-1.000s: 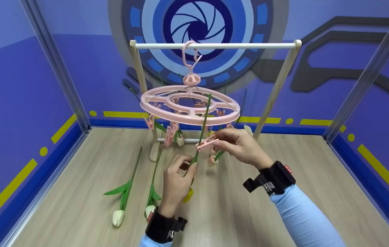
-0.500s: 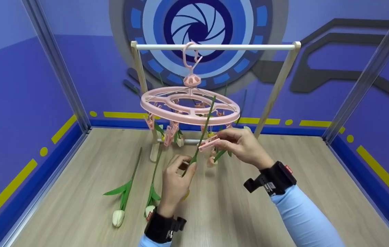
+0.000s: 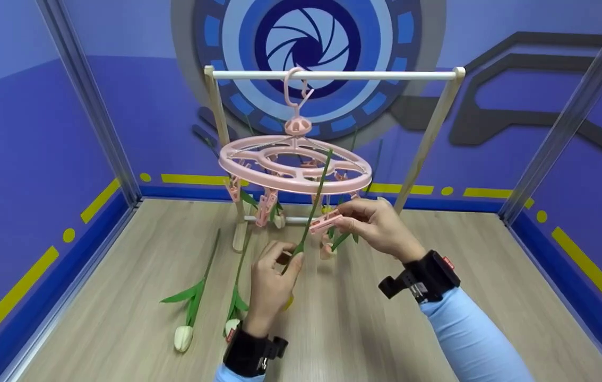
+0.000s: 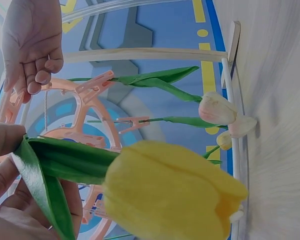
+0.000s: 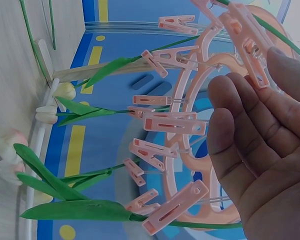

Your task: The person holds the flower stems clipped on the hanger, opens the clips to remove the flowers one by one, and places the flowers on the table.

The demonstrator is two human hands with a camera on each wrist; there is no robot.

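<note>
Against blue walls (image 3: 120, 116), grips a yellow tulip (image 4: 165, 190) in the left hand (image 3: 274, 273) and a clothespin (image 3: 326, 224) in the right hand (image 3: 378, 228), just below the pink hanger (image 3: 258, 182). Has tabletop (image 3: 465, 265) to spare right of the hanger, white tulips (image 3: 183, 338) front-left of it.

Left arm: only a short section of the left forearm (image 3: 237, 374) shows, at the near edge. The left wrist (image 3: 259, 322) is directed far. The left hand (image 3: 274, 273) is held in a pinch, left thumb (image 3: 295, 261) opposed to the bent fingers.

Right arm: the right forearm (image 3: 476, 334) runs from near right toward far left. The right hand (image 3: 378, 225) lies farther and to the right of the left hand, fingers (image 5: 222, 137) curled, right thumb (image 3: 351, 225) closing a pinch. The hands are apart.
</note>
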